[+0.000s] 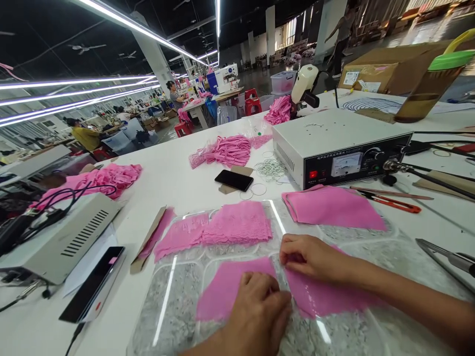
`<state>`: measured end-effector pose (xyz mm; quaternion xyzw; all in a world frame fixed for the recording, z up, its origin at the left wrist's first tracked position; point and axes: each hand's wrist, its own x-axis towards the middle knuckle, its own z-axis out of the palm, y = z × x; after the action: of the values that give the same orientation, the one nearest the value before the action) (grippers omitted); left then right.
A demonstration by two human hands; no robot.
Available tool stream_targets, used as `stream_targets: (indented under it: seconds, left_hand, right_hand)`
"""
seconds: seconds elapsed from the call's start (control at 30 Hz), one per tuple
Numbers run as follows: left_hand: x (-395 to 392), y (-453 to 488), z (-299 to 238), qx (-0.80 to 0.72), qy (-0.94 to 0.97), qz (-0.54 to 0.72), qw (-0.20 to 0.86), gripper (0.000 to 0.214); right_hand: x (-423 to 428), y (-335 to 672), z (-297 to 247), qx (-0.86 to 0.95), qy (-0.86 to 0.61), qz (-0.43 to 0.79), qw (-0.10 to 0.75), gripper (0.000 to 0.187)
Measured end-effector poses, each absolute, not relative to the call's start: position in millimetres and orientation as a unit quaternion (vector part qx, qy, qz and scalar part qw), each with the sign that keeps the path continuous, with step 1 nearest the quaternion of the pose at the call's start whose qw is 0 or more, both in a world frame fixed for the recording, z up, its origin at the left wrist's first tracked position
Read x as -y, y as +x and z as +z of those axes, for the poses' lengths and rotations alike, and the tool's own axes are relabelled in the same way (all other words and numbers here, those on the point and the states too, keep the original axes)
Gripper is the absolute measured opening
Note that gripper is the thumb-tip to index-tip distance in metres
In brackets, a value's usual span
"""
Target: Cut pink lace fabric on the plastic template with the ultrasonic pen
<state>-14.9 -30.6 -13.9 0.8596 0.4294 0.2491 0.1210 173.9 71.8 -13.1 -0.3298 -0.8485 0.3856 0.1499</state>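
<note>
My left hand (258, 309) is curled at the right edge of a pink fabric piece (226, 287), which lies flat on a glossy grey-patterned mat (170, 301). Its fingertips are partly hidden. My right hand (309, 257) has thumb and fingers closed at the upper left corner of another pink fabric piece (319, 296). That piece spreads beneath my right wrist. Beyond the hands lie a pile of scallop-edged pink fabric pieces (237, 222) and a folded pink fabric stack (334, 207).
A grey control box (341, 143) with a dial stands at the back right, near an orange cutter (397, 201) and scissors (452, 256). A black phone (233, 180), pink strap bundles (232, 151) and another grey box (63, 237) share the white table. A lidded bottle (426, 94) stands far right.
</note>
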Motion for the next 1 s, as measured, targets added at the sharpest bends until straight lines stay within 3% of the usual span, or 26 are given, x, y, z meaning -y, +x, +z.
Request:
stream_targets:
  seconds: [0.3,0.63,1.0]
  left_hand:
    - [6,8,-12,-0.607,0.738,0.225,0.193,0.016]
    - [6,12,-28,-0.591,0.75,0.259,0.148,0.014]
    - [4,14,-28,-0.575,0.744,0.28,0.195,0.017]
  right_hand:
    - [-72,177,-16,0.81,-0.32,0.449,0.199,0.021]
    - [-75,175,-22,0.816,-0.304,0.434,0.232,0.02]
    - [-73,177,-15,0.836,-0.312,0.394,0.222,0.019]
